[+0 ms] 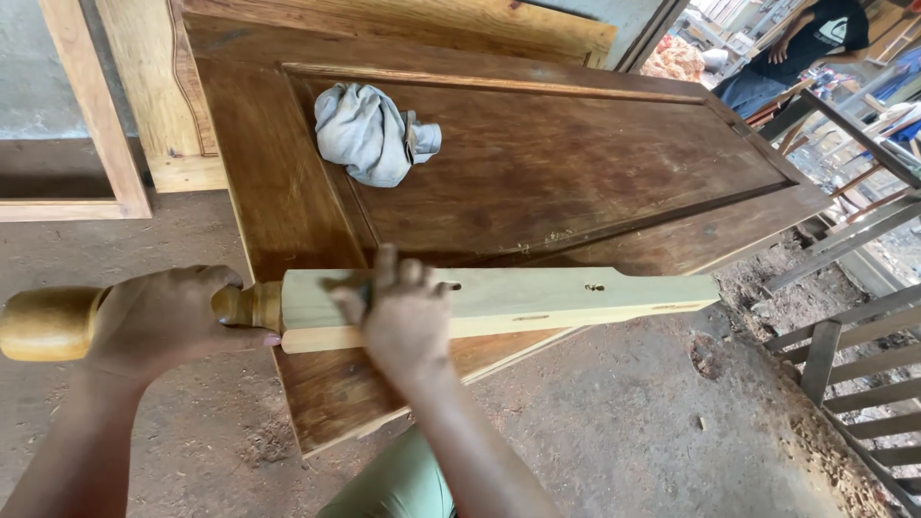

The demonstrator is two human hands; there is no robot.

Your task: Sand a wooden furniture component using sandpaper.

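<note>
Landmark: the pale wooden post [537, 299], a square-sectioned length with a turned, varnished end, lying crosswise over the near edge of the door.

1. Knee in green cloth [398, 484], nearest the viewer, below the post.
2. Right hand [403, 312], laid on top of the post near its left part; fingers [387, 269] spread and pressed flat over the upper face, something small and dark beneath them, not identifiable.
3. Left hand [163, 321], at the post's left end; fingers wrapped shut around the narrow turned neck, with the rounded varnished knob [48, 323] sticking out to the left of the hand.
4. Panelled door [537, 168], dark brown, lying flat beneath and beyond the post, which rests across its near rail.
5. Grey rag [369, 132], crumpled, on the door panel beyond the post.
6. Dirt floor [652, 422] with wood shavings, right of and below the post.
7. Bare wooden frame [91, 125], beyond the post to the left.
8. Person in a dark shirt [815, 38], seated far beyond the post's right end.
</note>
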